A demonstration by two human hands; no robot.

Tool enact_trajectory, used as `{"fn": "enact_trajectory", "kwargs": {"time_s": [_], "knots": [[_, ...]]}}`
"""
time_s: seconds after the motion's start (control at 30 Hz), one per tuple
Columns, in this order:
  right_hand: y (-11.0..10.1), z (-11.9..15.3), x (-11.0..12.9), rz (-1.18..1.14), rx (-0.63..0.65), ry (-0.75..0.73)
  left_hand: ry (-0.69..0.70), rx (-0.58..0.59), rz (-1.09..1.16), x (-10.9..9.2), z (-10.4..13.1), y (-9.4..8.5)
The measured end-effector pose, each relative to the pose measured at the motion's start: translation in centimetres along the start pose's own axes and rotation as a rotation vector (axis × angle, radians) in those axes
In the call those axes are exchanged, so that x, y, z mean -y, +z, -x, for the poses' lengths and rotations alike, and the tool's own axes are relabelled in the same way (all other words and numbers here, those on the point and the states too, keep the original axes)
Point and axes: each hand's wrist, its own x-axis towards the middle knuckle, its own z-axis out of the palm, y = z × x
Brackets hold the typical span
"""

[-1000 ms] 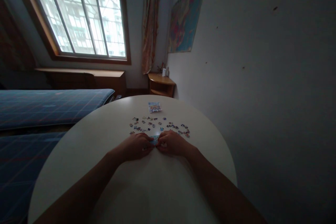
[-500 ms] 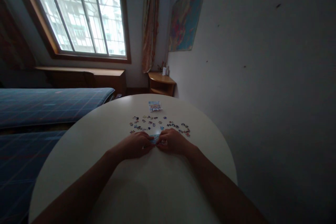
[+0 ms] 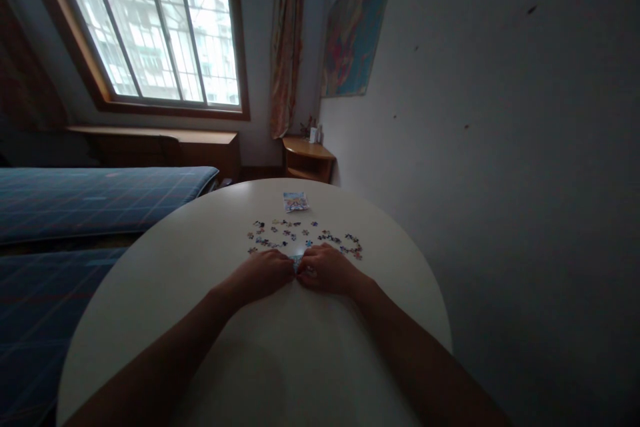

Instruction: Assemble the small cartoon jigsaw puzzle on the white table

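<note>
Both hands meet near the middle of a round white table (image 3: 165, 293). Between them a small light-blue joined section of jigsaw puzzle (image 3: 297, 259) shows, mostly covered by fingers. My left hand (image 3: 265, 273) is closed, its fingertips at the section's left side. From the right, my right hand (image 3: 327, 269) pinches at the same section with bent fingers. Just beyond the hands lie several loose jigsaw pieces (image 3: 305, 233), spread in small clusters. Farther back rests a small picture packet (image 3: 295, 201) with a colourful print.
Left of the table is a bed with a blue plaid mattress (image 3: 100, 203). A wooden corner shelf (image 3: 309, 148) stands behind the table, and a grey wall (image 3: 500, 213) runs along the right. A long wooden desk (image 3: 205, 137) sits under the window.
My left hand has rolled slightly and its fingers have drawn closer over the puzzle section, covering more of it. My right hand has barely moved.
</note>
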Motion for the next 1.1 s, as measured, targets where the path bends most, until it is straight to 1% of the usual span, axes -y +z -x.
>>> {"fn": "enact_trajectory", "kwargs": {"time_s": [0.1,0.3,0.4,0.6,0.73,0.93,1.1], "knots": [[0.0,0.0,0.0,-0.011,0.007,0.001,-0.031,0.001,-0.103,-0.2,-0.2,0.2],[0.6,0.0,-0.4,-0.002,-0.004,0.004,-0.04,0.01,-0.171,-0.6,-0.3,0.1],[0.7,0.0,-0.5,0.003,-0.009,-0.006,-0.028,-0.004,-0.172,-0.4,-0.2,0.2],[0.0,0.0,0.1,0.011,-0.009,-0.024,-0.025,-0.013,-0.143,0.0,-0.2,0.7],[-0.1,-0.1,0.3,0.052,-0.014,-0.031,-0.028,0.0,-0.163,-0.1,-0.2,0.6],[-0.3,-0.1,0.5,0.117,0.003,-0.032,0.022,-0.011,-0.17,0.0,-0.2,0.5],[-0.8,-0.4,1.0,0.169,0.025,-0.048,-0.005,-0.008,-0.16,0.0,-0.2,0.5]]}}
